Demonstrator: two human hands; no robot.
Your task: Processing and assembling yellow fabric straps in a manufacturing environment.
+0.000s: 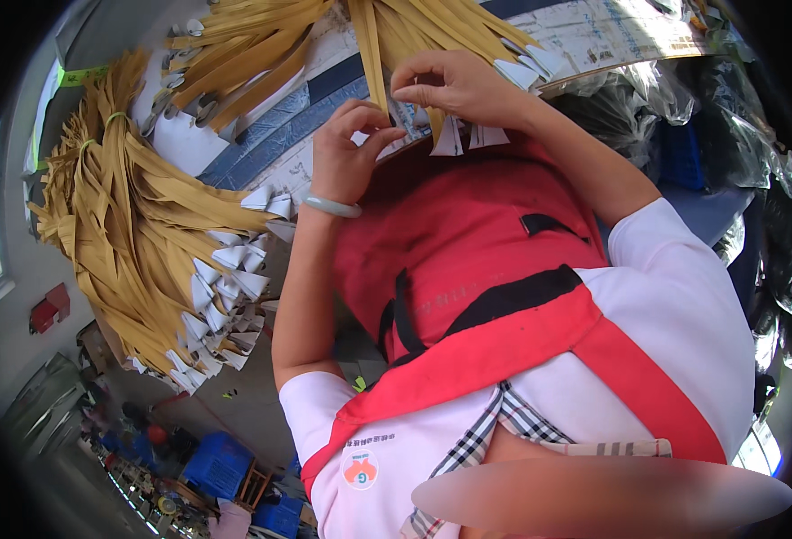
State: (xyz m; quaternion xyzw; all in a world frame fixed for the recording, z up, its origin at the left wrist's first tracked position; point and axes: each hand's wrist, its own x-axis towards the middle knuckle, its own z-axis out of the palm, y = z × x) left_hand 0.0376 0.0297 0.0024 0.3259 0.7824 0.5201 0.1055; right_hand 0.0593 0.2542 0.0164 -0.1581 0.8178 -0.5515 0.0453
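Two hands work close together at the near edge of the worktable, over a red apron (468, 216). A tan fabric strap (373, 58) runs down from the pile and ends at the fingertips of my left hand (346, 148), which is curled in a pinch at its lower end. Just right of that strap, my right hand (450, 85) is bent with thumb and fingertips drawn together; whatever they hold is too small to see. Below the right wrist, white folded tips (448, 139) of other straps poke over the table edge.
More tan straps (252, 54) lie across the worktable (584, 40). At the left hangs a large tied bundle of straps (135, 216) with white tips. Clear plastic bags (647, 99) crowd the right side. Blue crates (221, 467) stand on the floor behind.
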